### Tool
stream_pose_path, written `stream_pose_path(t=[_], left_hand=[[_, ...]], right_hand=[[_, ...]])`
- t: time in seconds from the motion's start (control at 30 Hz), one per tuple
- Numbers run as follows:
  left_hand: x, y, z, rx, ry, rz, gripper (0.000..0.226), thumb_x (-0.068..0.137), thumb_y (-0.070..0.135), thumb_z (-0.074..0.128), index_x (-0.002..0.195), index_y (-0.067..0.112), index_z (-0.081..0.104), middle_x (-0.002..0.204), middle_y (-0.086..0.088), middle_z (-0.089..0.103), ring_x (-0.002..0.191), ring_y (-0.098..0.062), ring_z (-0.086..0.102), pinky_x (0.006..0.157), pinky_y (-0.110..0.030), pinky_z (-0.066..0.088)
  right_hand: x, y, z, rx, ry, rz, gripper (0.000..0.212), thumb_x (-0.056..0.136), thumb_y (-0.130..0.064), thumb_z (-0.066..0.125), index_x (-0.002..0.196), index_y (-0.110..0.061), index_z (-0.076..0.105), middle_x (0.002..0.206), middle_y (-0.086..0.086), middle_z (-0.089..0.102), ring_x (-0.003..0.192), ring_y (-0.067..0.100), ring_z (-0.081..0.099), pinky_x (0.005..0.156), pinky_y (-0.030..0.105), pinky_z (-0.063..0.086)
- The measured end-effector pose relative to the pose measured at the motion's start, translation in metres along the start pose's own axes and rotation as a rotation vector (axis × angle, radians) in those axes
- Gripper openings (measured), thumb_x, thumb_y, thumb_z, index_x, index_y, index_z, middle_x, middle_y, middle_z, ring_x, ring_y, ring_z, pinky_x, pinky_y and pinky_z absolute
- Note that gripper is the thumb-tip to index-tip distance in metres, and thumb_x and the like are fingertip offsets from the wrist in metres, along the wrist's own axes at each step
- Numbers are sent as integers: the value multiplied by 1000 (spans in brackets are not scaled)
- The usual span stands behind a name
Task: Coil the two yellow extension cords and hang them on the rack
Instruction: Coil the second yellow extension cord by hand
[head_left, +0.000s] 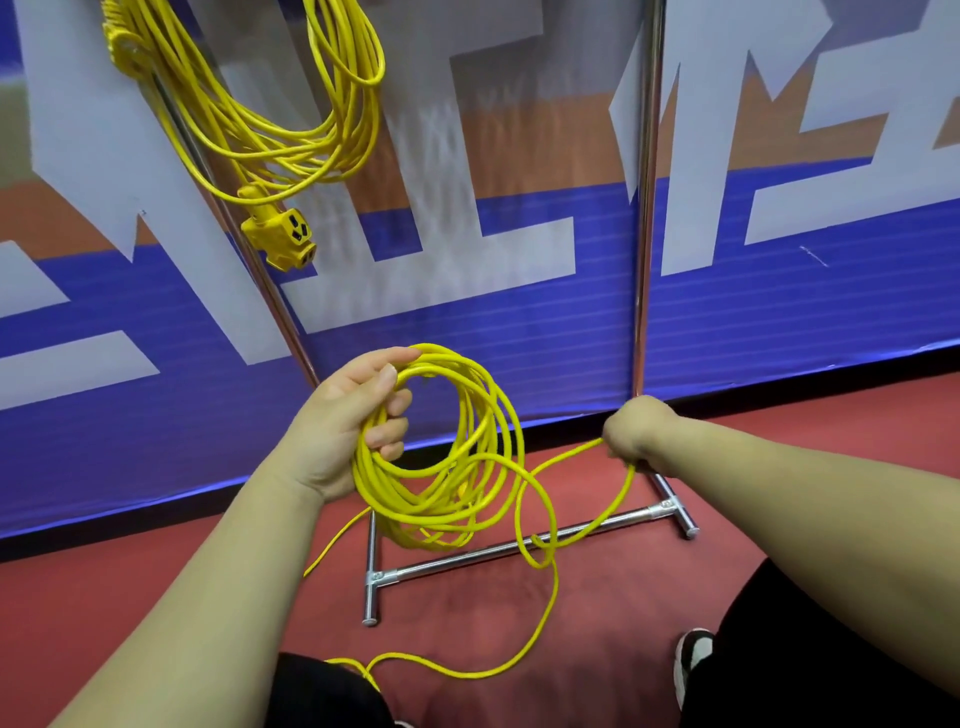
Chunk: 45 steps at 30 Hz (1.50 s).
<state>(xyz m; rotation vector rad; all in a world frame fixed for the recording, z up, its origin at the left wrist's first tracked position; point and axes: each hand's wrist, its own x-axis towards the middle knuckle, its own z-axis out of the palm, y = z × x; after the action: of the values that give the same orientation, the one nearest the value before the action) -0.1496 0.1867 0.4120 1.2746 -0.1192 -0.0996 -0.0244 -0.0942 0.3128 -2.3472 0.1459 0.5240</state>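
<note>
1. Now both my forearms reach forward and down, the left one angling in towards the middle and the right one coming in from the right edge.
2. My left hand (358, 415) is turned palm-up, with the fingers and thumb curled round the gathered loops of the loose cord (431, 512).
3. My right hand (636, 428) is a closed fist, knuckles up, gripping a single strand of the same cord.
4. The coil hangs from my left hand as a rough ring, its long axis running up and down, in front of the rack (643, 234) and above its bottom bar.
5. From my right hand the strand drops leftward, crosses the bottom bar, curls into one loop, then trails across the red floor (156, 571) towards my legs.
6. The hung cord (291, 148) is draped at the rack's upper left, its loops sagging downward, with its socket end (283, 231) dangling lowest, openings facing right and down.
</note>
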Motion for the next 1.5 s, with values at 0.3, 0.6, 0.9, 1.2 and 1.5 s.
stream_pose_path(t=[0.3, 0.6, 0.9, 1.2, 1.5], left_hand=[[6, -19, 24, 17, -93, -126, 52, 95, 12, 49, 141, 36, 56, 75, -9, 50, 41, -12, 40, 43, -23, 41], [8, -26, 29, -36, -37, -185, 113, 71, -1, 80, 156, 45, 21, 94, -18, 66, 51, -19, 54, 48, -31, 50], [16, -32, 30, -150, 137, -224, 82, 77, -3, 66, 147, 35, 47, 88, -12, 66, 70, -25, 68, 65, -37, 59], [20, -38, 48, -258, 309, -277, 45, 99, 46, 50, 134, 19, 60, 81, -11, 65, 66, -22, 57, 57, -31, 50], [26, -30, 36, -206, 493, -128, 58, 79, 7, 70, 134, 20, 56, 90, -21, 62, 91, -37, 57, 91, -63, 45]], right_hand=[[-22, -41, -11, 704, -234, -177, 18, 95, -5, 56, 107, -14, 66, 96, 5, 70, 56, 11, 49, 56, 24, 47], [-34, -49, -18, 780, -194, -390, 19, 100, -7, 50, 111, -17, 61, 105, 2, 73, 56, 11, 40, 53, 23, 40], [-52, -57, -23, 623, -171, -678, 15, 99, 0, 51, 105, -13, 54, 102, 1, 77, 58, 15, 43, 57, 31, 39], [-85, -67, -21, 261, -188, -954, 11, 97, -2, 60, 105, -11, 61, 96, -4, 75, 77, -4, 66, 70, 13, 46], [-104, -73, -4, 25, -141, -1080, 22, 90, -22, 73, 98, -26, 53, 91, -11, 70, 67, 3, 57, 65, 17, 45]])
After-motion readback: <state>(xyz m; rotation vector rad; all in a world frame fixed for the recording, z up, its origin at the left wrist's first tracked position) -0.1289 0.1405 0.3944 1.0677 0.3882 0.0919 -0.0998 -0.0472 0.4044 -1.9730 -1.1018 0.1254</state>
